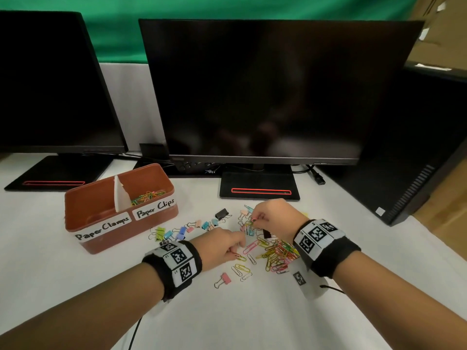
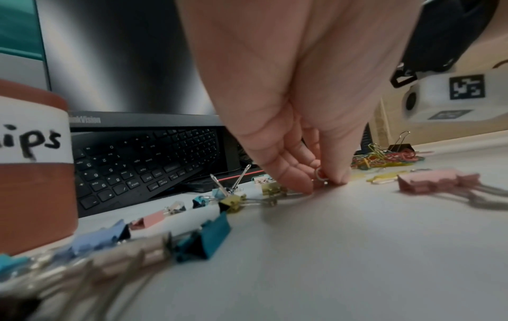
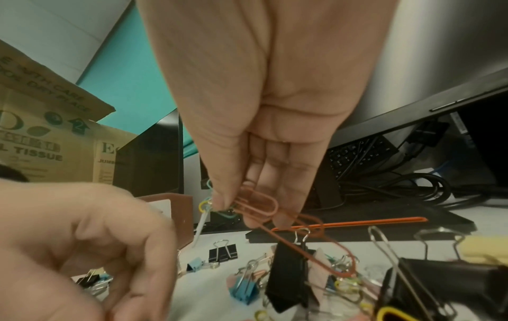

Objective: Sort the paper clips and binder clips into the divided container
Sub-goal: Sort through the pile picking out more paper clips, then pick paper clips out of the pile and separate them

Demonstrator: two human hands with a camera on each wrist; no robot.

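Note:
A brown divided container (image 1: pixel 121 236) stands at the left, labelled "Paper Clamps" and "Paper Clips". Coloured paper clips (image 1: pixel 147 195) lie in its right compartment; the left one looks bare. My left hand (image 1: pixel 236 250) is down on the table, pinching a red paper clip (image 2: pixel 320 175) between thumb and fingertips. My right hand (image 1: pixel 254 219), a little above the table, pinches several paper clips (image 3: pixel 258 204), orange and pink ones among them. A loose pile of paper clips (image 1: pixel 278 252) lies under my right wrist. Small coloured binder clips (image 1: pixel 182 232) are strewn between the container and my hands.
A pink binder clip (image 1: pixel 223 279) lies nearest me and a black one (image 1: pixel 222 213) further back. Two dark monitors stand behind; the stand base (image 1: pixel 260 189) of the nearer one is just beyond my hands. A black computer tower (image 1: pixel 404 147) is at the right, a keyboard (image 2: pixel 143 165) under the monitor.

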